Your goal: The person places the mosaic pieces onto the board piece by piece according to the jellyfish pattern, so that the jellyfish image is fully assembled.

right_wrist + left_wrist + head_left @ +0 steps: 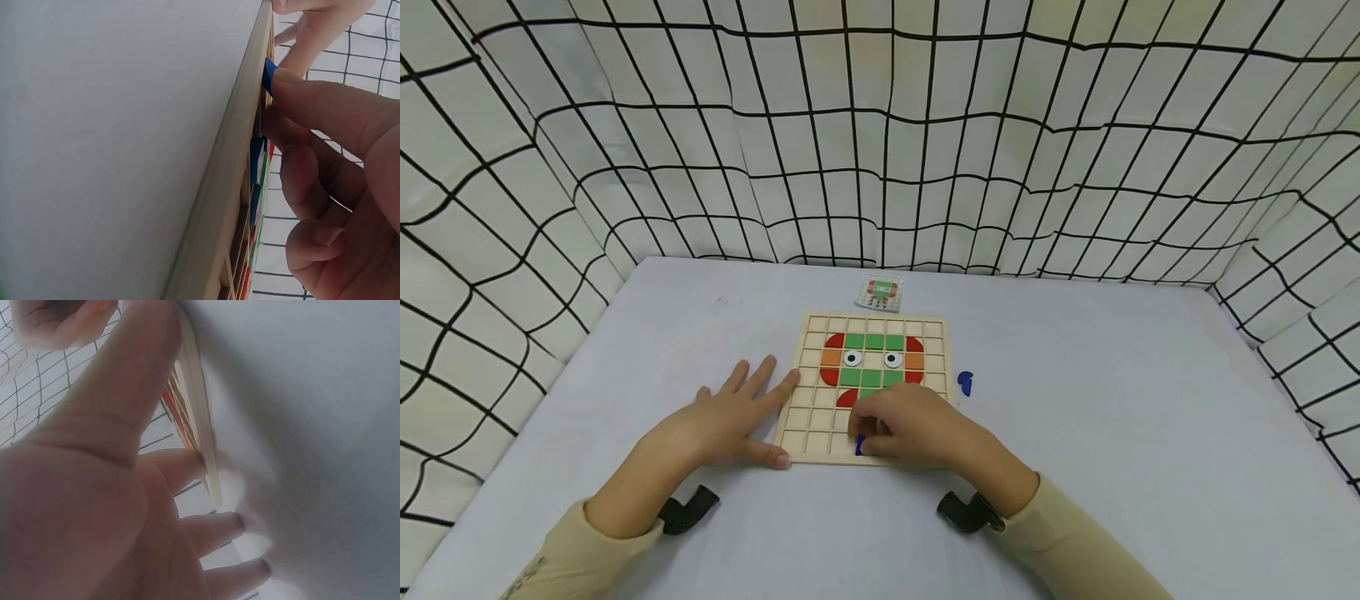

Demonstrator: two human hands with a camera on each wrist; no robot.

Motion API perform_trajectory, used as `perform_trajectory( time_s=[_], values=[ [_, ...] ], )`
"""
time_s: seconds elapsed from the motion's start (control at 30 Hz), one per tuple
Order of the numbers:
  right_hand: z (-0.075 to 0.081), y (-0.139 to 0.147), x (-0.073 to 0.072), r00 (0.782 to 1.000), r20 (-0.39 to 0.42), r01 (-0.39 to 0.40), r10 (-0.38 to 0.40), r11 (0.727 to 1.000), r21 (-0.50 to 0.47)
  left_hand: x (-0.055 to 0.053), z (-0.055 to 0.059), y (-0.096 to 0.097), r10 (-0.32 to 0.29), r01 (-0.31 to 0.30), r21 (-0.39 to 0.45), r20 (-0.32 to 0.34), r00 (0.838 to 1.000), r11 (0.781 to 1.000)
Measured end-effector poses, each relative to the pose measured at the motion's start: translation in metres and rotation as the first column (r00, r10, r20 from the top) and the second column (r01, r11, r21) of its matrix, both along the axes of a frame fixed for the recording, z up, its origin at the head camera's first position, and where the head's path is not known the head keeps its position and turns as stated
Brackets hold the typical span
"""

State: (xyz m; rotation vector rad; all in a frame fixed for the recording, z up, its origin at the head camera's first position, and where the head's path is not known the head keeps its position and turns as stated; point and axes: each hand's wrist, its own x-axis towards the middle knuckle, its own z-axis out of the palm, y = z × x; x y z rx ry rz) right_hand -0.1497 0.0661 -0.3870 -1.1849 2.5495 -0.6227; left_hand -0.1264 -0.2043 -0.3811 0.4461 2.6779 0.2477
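Head view shows our wooden grid board (820, 433) on the counter (1112, 433); left hand (730, 421) spread flat, steadying it; right hand (910, 429) pinches a small blue piece (859, 445), light, stiff, best held by edges.

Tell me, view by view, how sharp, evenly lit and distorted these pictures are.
Head view: sharp and evenly lit, only soft shadows under the hands, wide-angle bending of the netting lines. Left wrist view: the left hand fills the frame, soft and blurred. Right wrist view: the blue piece and wooden board reasonably clear, no glare.
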Motion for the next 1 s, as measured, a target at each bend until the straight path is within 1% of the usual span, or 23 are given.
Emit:
perform_trajectory(
  time_s=[0.2,0.43,0.57,0.7,0.77,1.0],
  values=[
    [0.0008,-0.0009,0.0012,1.0,-0.01,0.011,-0.011,1.0,0.025,0.0,-0.0003,-0.0003,0.0,0.0,-0.002,-0.002,1.0,1.0],
    [0.0031,0.0038,-0.0004,1.0,0.011,0.026,-0.026,0.999,0.026,0.0,-0.0007,0.0,-0.002,0.002,-0.004,-0.007,1.0,1.0],
    [0.0042,0.0054,-0.0013,0.999,0.037,-0.012,0.01,0.999,0.051,-0.0004,-0.0008,0.0006,0.001,-0.001,-0.007,-0.006,1.0,1.0],
    [0.004,0.0051,-0.001,0.998,0.038,-0.05,0.047,0.997,0.056,-0.0008,-0.0007,0.0013,0.004,-0.004,-0.009,-0.002,1.0,1.0],
    [0.004,0.0046,-0.0007,0.998,0.031,-0.062,0.06,0.997,0.047,-0.0006,-0.0005,0.0013,0.003,-0.003,-0.008,-0.002,1.0,1.0],
    [0.0035,0.0038,-0.002,0.994,0.042,-0.105,0.105,0.994,-0.01,-0.0004,-0.0001,0.001,0.002,-0.002,0.002,0.002,1.0,1.0]
  ],
)
